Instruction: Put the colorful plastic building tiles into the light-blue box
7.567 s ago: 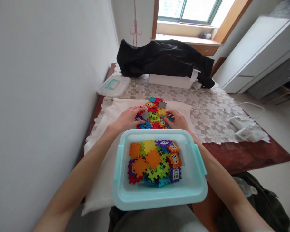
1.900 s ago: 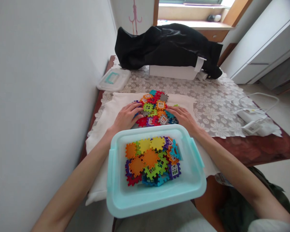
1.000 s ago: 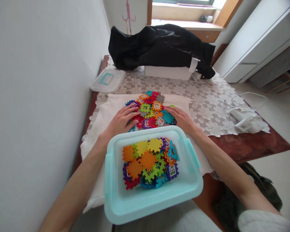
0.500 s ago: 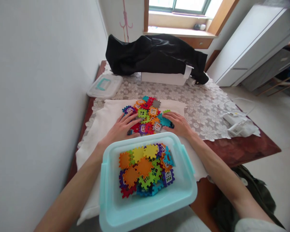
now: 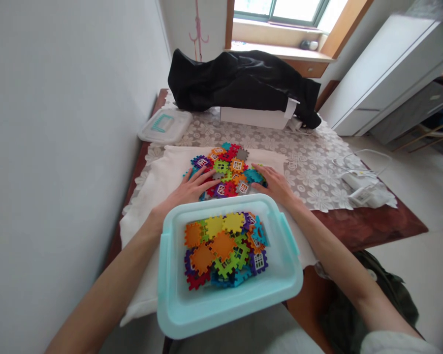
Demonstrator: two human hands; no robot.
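Note:
A heap of colourful toothed plastic building tiles (image 5: 229, 169), some with white window grids, lies on a white cloth (image 5: 143, 216). My left hand (image 5: 194, 187) rests on the heap's left side, fingers spread over the tiles. On the opposite side my right hand (image 5: 275, 184) touches the heap with fingers stretched out, beside a teal tile (image 5: 253, 175). Nearer to me, a light turquoise plastic tub (image 5: 227, 314) stands between my forearms. More tiles lie inside it, orange ones (image 5: 222, 246) and yellow ones (image 5: 233, 222) on top.
A clear lid (image 5: 165, 126) with a turquoise handle lies at the table's back left, by the wall. Black sheeting (image 5: 239, 81) covers a white box at the back. A white cabled device (image 5: 365, 189) sits at the right. A dark bag (image 5: 372, 290) is below the table edge.
The view has shifted slightly, so the tub and heap appear a little higher and further right. Both hands stay at the heap's sides, with only slight finger movement.

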